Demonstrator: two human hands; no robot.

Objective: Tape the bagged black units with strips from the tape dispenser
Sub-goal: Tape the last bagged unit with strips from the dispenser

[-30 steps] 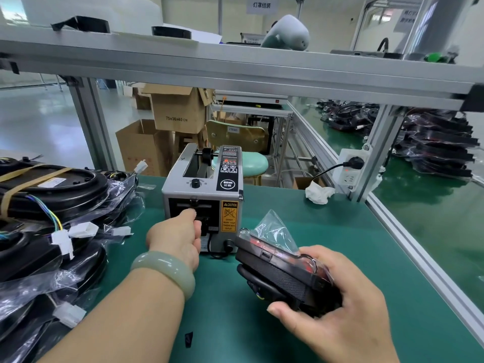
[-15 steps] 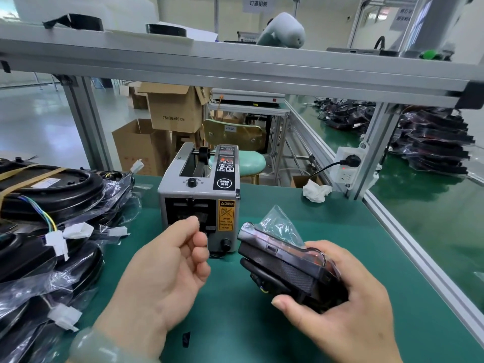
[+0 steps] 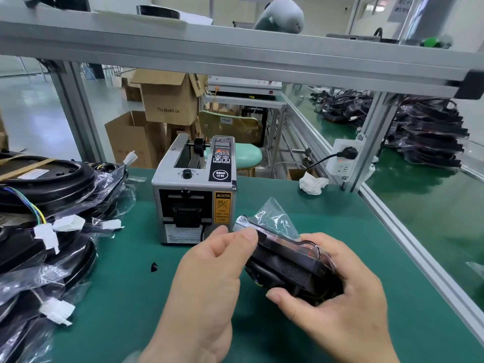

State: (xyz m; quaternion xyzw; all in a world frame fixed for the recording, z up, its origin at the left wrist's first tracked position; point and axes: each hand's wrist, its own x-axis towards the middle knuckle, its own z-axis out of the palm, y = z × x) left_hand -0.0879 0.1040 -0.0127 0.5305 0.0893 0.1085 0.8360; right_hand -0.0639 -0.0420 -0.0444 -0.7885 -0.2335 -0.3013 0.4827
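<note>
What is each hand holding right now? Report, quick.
Left hand: pinching a tape strip at the bagged black unit.
Right hand: gripping that unit.

Open counter (image 3: 125, 297) runs between the pile of bagged units (image 3: 52, 218) along the left edge and the tape dispenser (image 3: 193, 200) toward the far edge. An aluminium rail (image 3: 419, 252) walls the right edge, and a frame beam (image 3: 235, 56) caps headroom.

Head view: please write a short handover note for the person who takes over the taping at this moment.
Left hand: pinches a clear tape strip at the bag's top corner.
Right hand: grips the black unit in a clear plastic bag above the green mat.
Grey box-shaped tape dispenser: on the mat, behind both hands.
Done: strip in hand.
To do: press it onto the bag, then tape further units.
</note>
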